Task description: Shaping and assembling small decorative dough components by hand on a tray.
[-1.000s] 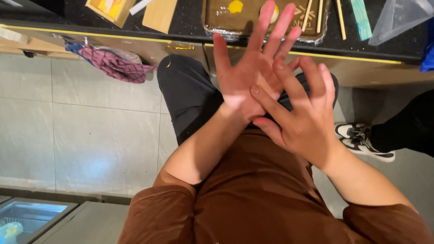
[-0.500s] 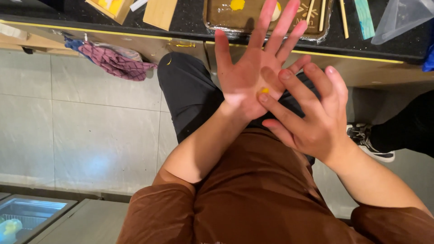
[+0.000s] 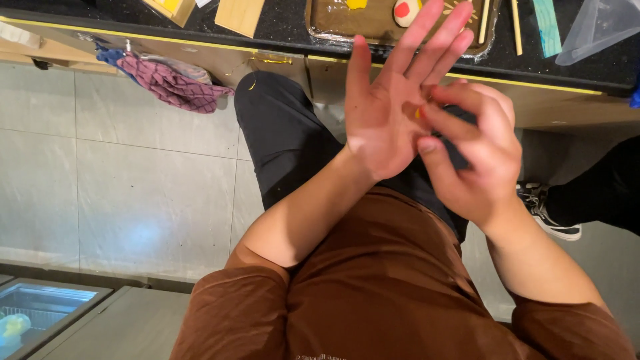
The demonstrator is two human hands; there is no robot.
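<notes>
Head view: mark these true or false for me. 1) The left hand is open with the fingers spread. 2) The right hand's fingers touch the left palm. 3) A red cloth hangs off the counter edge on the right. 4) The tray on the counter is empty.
1) True: the left hand is open, palm up, fingers spread.
2) True: the right hand has its fingertips on the left palm, by a small orange-yellow speck.
3) False: the checked pink cloth hangs at the left.
4) False: the tray holds a yellow bit and a white and red piece.
</notes>
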